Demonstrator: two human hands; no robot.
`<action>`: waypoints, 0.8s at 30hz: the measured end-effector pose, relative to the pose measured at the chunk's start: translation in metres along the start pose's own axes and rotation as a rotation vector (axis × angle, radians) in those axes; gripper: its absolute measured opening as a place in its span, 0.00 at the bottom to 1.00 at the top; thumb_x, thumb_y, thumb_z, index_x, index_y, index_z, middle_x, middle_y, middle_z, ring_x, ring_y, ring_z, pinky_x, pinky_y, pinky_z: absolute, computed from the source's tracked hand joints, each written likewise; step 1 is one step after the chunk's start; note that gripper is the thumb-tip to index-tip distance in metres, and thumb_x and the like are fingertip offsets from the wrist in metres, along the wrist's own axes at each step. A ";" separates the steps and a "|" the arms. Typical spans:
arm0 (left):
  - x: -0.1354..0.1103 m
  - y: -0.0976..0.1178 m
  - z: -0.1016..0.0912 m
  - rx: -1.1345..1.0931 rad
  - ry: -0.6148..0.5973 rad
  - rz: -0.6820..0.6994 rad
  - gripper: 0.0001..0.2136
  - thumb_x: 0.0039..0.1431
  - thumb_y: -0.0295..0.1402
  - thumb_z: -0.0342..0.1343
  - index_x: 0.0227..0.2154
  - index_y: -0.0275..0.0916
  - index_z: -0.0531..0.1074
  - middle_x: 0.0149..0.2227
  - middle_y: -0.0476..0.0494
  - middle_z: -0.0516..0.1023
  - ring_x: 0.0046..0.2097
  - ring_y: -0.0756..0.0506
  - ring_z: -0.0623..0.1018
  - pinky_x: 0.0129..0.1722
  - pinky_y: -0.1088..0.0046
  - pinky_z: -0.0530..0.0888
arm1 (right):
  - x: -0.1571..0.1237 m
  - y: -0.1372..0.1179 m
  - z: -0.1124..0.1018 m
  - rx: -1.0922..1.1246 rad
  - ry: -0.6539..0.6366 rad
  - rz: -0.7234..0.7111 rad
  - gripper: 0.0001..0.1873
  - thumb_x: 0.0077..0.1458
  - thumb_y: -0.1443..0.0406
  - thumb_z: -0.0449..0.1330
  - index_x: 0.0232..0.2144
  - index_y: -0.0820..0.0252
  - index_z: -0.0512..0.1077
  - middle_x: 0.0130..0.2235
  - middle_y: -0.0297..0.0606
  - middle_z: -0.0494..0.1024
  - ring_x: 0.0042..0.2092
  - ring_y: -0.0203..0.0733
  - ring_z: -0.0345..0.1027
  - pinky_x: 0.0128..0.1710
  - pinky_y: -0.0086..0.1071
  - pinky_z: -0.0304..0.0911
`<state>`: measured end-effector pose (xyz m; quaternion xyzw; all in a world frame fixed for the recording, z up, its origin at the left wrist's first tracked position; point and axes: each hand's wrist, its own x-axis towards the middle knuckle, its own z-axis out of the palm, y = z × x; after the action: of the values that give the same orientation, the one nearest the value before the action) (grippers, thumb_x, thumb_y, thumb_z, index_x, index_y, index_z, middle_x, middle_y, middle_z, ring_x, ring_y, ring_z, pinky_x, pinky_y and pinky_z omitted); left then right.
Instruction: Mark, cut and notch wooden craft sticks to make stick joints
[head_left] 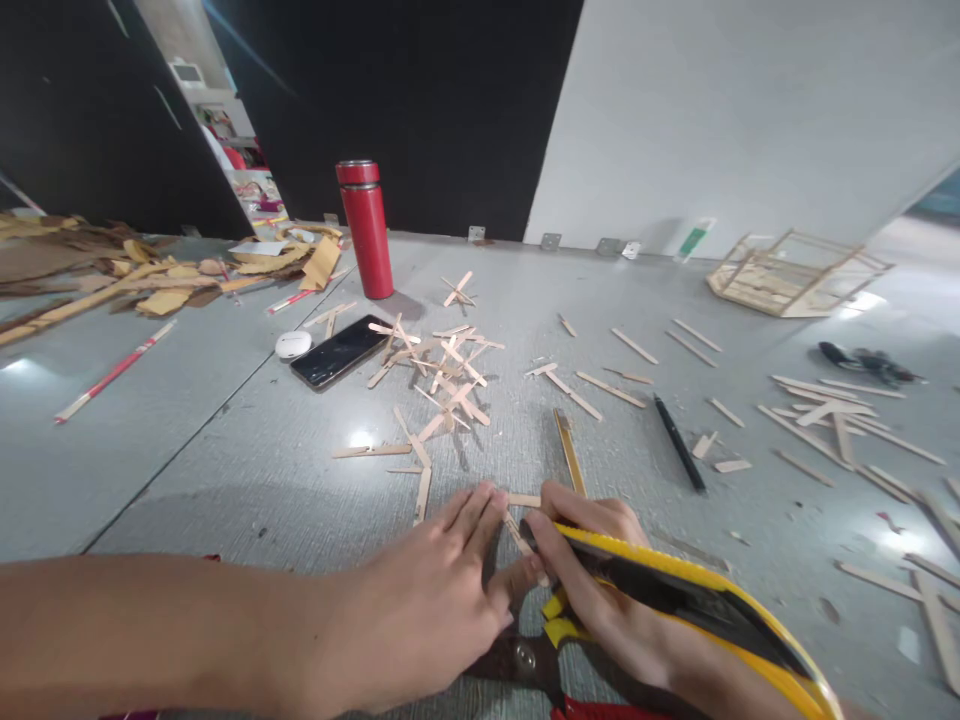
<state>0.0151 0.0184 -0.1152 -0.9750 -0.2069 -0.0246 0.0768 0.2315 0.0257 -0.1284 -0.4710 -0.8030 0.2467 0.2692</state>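
My right hand (pixel 592 560) is closed around a yellow and black utility knife (pixel 675 585), its front end pointing down at the sticks between my hands. My left hand (pixel 442 590) presses down on a thin wooden craft stick (pixel 517 535), fingertips and thumb on either side of it. Another flat stick (pixel 523 499) lies across just beyond the fingertips. The knife's blade tip is hidden by my fingers. Below my hands lies a dark metal tool with a rivet (pixel 523 655), partly covered, with a red handle (pixel 607 710).
A pile of joined sticks (pixel 450 385) lies ahead, near a phone (pixel 341 352), white earbud case (pixel 293 345) and red flask (pixel 366 230). A black pen (pixel 679 445), loose sticks (pixel 817 415) and a stick frame (pixel 795 275) lie right. Cardboard scraps (pixel 165 275) lie left.
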 end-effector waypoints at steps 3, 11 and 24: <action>0.000 -0.002 -0.003 -0.001 -0.020 0.020 0.30 0.72 0.34 0.49 0.69 0.19 0.53 0.63 0.08 0.64 0.67 0.23 0.64 0.66 0.48 0.65 | 0.001 -0.005 -0.001 0.032 0.046 0.051 0.22 0.73 0.57 0.48 0.25 0.53 0.57 0.22 0.26 0.61 0.23 0.35 0.58 0.29 0.35 0.54; 0.002 -0.002 -0.005 -0.030 -0.040 0.011 0.26 0.74 0.32 0.45 0.68 0.18 0.56 0.64 0.07 0.63 0.67 0.24 0.64 0.65 0.48 0.66 | 0.007 -0.010 -0.003 0.080 0.025 0.079 0.21 0.72 0.56 0.49 0.25 0.53 0.58 0.22 0.25 0.60 0.23 0.35 0.57 0.28 0.33 0.56; 0.001 -0.003 -0.004 -0.065 -0.014 0.010 0.26 0.69 0.33 0.54 0.65 0.22 0.62 0.65 0.11 0.63 0.68 0.24 0.64 0.66 0.46 0.64 | 0.008 -0.010 -0.004 -0.012 0.020 0.086 0.22 0.72 0.55 0.48 0.25 0.54 0.61 0.24 0.28 0.65 0.25 0.36 0.60 0.28 0.34 0.58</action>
<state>0.0147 0.0210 -0.1104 -0.9782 -0.2015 -0.0243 0.0439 0.2250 0.0287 -0.1176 -0.5090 -0.7810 0.2484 0.2633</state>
